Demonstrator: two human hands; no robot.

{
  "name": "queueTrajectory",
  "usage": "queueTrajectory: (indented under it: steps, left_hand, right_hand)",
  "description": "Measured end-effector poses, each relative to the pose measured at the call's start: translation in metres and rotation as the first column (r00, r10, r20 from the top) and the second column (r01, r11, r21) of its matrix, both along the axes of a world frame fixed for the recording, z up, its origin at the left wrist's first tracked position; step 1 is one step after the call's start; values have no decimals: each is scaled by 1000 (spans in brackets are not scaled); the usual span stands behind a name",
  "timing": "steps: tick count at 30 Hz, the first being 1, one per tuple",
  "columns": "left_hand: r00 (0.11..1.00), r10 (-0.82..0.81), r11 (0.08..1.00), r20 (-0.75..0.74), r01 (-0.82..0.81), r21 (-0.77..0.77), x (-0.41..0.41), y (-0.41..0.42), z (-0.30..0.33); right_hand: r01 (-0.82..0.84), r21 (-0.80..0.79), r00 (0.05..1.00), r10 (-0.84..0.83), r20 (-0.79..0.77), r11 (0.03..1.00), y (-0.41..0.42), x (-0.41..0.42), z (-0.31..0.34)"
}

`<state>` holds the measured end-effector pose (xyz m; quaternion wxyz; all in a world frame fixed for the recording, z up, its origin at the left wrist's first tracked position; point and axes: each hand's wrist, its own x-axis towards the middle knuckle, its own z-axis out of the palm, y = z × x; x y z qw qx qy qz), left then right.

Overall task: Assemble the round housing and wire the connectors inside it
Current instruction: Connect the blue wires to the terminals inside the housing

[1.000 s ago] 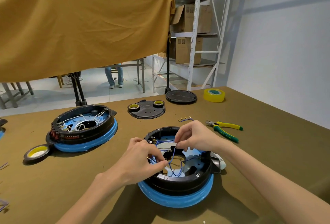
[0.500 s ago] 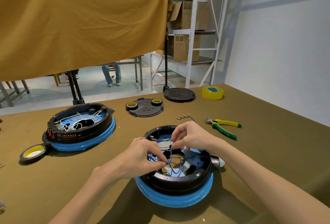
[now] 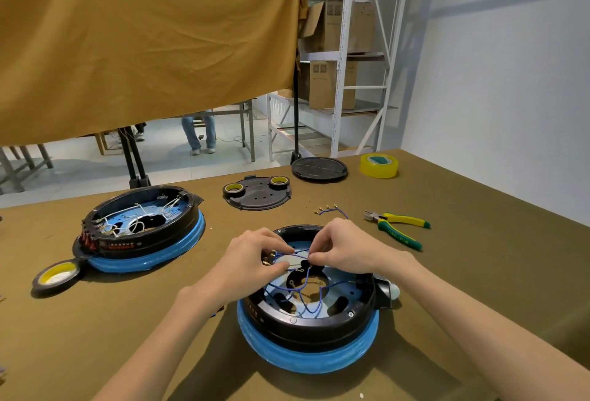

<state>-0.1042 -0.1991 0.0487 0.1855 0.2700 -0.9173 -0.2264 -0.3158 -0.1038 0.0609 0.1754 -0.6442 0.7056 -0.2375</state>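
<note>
Big ochre cloth (image 3: pixel 143 42) hangs behind the table (image 3: pixel 479 273), hiding most of the room; only someone's jeans and shoes (image 3: pixel 199 132) show beneath it. Metal shelving (image 3: pixel 348 58) with cartons stands right of the cloth, its top cut off. On the olive table, the housing (image 3: pixel 313 330) sits nearest us, black ring on a blue base, its rear rim covered by both hands. A second housing (image 3: pixel 140 231) lies to its left, white wires inside. Behind the housing: a black plate (image 3: pixel 258 193), a lid (image 3: pixel 319 169), yellow tape (image 3: pixel 379 165). Pliers (image 3: pixel 399 228) lie to its right. Left hand (image 3: pixel 252 260) and right hand (image 3: pixel 344 250) each pinch blue wires (image 3: pixel 303 292) over the housing's far side; the terminals under the fingertips are too small to make out.
</note>
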Motion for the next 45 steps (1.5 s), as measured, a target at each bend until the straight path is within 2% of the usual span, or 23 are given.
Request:
queueTrajectory:
  steps: [4,7,11,13,15,18,21,24,28,33,35,37,40,43,45]
  left_hand:
    - [999,17,1000,-39,-16,26,-4,-3,-10]
    - [983,34,998,-178,-24,56,-2,-4,-20]
    - [891,170,967,-421,-69,245,-2,-5,-30]
    - [857,224,942,-464,-68,329,-3,-6,-32]
    - [861,256,924,-440,-83,373,-5,-10,-33]
    - [891,256,913,-375,-96,397,-5,-13,-35]
    - [895,242,909,-374,-73,411,-4,-14,-36]
    - [885,256,891,-388,-60,449,-4,-13,-37]
    - [878,259,883,-404,-46,466,-4,-12,-37]
    - [875,270,872,-402,-45,488,-5,-12,-36]
    - [874,275,869,-401,-47,492,-5,-12,-36]
    - [875,276,866,-397,-48,497,-5,-12,-36]
    - [875,272,866,-399,-42,498,-4,-12,-35]
    - [883,263,871,-390,-43,490,-4,-12,-34]
    - [885,257,876,-387,-44,481,-4,-12,-35]
  right_hand:
    - [-40,41,997,37,62,998,2,0,-2]
    - [21,-54,998,-17,66,998,1,-9,0]
    - [239,-297,963,-187,194,924,-12,-27,-5]
    - [370,-366,917,-274,289,854,-24,-36,-9]
    - [502,-367,856,-391,337,783,-38,-51,-14]
    - [599,-227,801,-580,150,768,-55,-81,-29]
    - [572,-36,815,-573,-93,820,-69,-98,-44]
    - [567,13,810,-554,-193,824,-80,-101,-48]
    - [639,-46,753,-637,-163,768,-89,-108,-52]
    - [640,-55,763,-643,-64,766,-88,-112,-52]
    - [635,-78,765,-640,-72,768,-82,-112,-48]
    - [588,-93,803,-594,-60,804,-75,-110,-45]
    - [414,-16,908,-414,-63,910,-67,-103,-45]
    - [380,25,920,-375,-116,925,-68,-99,-50]
    - [405,2,914,-405,-29,914,-68,-100,-51]
